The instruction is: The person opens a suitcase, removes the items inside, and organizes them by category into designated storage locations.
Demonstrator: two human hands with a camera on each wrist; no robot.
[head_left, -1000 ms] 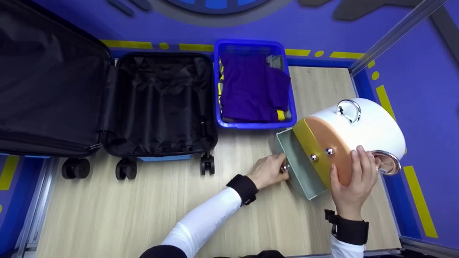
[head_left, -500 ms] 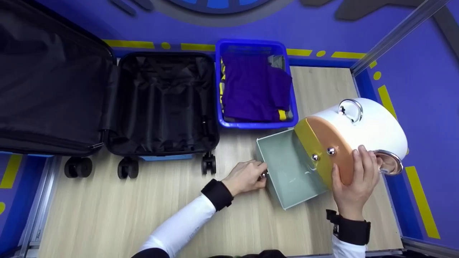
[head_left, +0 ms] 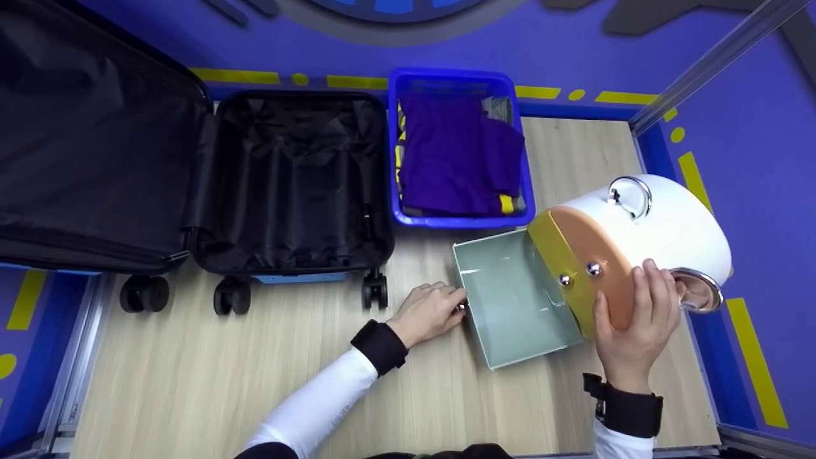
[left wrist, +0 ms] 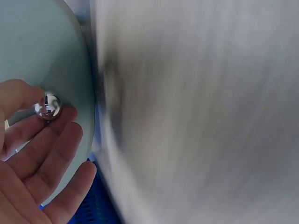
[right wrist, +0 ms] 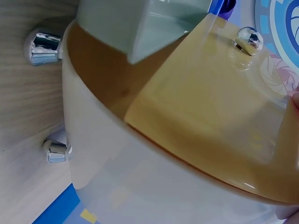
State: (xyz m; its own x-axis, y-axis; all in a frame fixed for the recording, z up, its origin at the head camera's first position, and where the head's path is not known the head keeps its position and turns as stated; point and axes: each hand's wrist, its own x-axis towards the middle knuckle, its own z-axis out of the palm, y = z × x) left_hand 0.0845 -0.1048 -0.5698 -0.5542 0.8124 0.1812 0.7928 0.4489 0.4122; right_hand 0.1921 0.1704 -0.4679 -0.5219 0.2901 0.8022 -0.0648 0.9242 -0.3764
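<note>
A white rounded drawer box (head_left: 676,223) lies at the right with a green drawer (head_left: 519,303) pulled far out. Its yellow drawer front (head_left: 554,258) and orange drawer front (head_left: 593,248) sit flush, each with a silver knob. My left hand (head_left: 428,312) pinches the green drawer's silver knob (left wrist: 48,106) between thumb and fingers, the other fingers spread against the drawer front. My right hand (head_left: 641,325) rests on the box's near side, fingers straight and thumb by the orange front. Inside the green drawer nothing shows but its glossy floor.
Behind the box stands a blue basket (head_left: 459,222) with folded purple clothing (head_left: 446,153). An open black suitcase (head_left: 299,185) lies at the left, its wheels toward me. The box has a silver handle (head_left: 644,197) and silver feet (right wrist: 44,46). Blue walls close off the back and right.
My left hand has drawn the green drawer out to the left, mostly in the first half second. The right hand has stayed on the box.
</note>
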